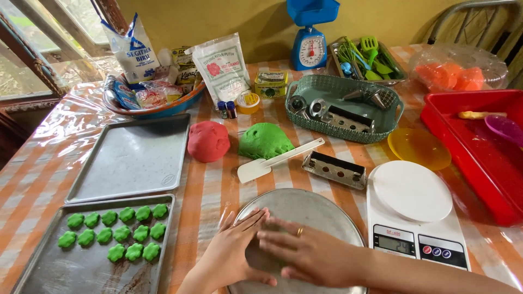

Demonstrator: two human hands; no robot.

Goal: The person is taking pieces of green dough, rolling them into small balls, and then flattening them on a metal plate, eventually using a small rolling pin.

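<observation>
Both hands lie on a round metal plate point(318, 209) at the table's near edge. My left hand point(234, 253) and my right hand point(313, 256), which wears a ring, are cupped together, fingers overlapping. A bit of green shows between them; what it is stays mostly hidden. Beyond the plate lie a white spatula point(272, 161), a green dough lump point(264, 140) and a red dough ball point(208, 141). At the left, a baking tray point(81, 269) carries several green flower-shaped dough pieces point(117, 234).
A bare baking tray point(131, 158) lies behind the filled one. A digital scale point(414, 212), a metal mould point(334, 170), a yellow plate point(418, 148), a red tub point(479, 147) and a green basket point(343, 109) of tools stand to the right. Flour bags and a blue scale point(309, 41) are at the back.
</observation>
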